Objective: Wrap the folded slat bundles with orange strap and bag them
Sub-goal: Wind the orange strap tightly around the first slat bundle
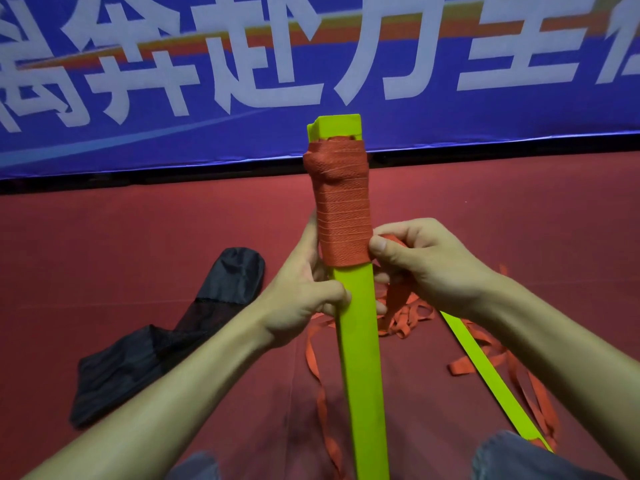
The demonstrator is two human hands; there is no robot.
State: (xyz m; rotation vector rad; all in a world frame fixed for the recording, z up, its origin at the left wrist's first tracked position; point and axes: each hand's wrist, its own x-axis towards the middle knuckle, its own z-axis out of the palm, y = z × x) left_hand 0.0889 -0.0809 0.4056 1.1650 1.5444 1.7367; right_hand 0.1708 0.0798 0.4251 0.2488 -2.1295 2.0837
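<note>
A lime-green folded slat bundle [358,344] stands nearly upright in the middle of the view. Orange strap [341,216] is wound in many turns round its upper part, leaving the green top end bare. My left hand [304,292] grips the bundle just below the wrapping, thumb across the front. My right hand [426,261] pinches the strap at the right edge of the wrap. Loose orange strap [408,317] trails down onto the floor behind the bundle. A black bag [166,334] lies flat on the floor to the left.
A second green slat [491,379] lies on the red carpet at the right among loops of strap. A blue banner [450,109] with white characters runs along the back. My knees in grey trousers [512,459] show at the bottom edge.
</note>
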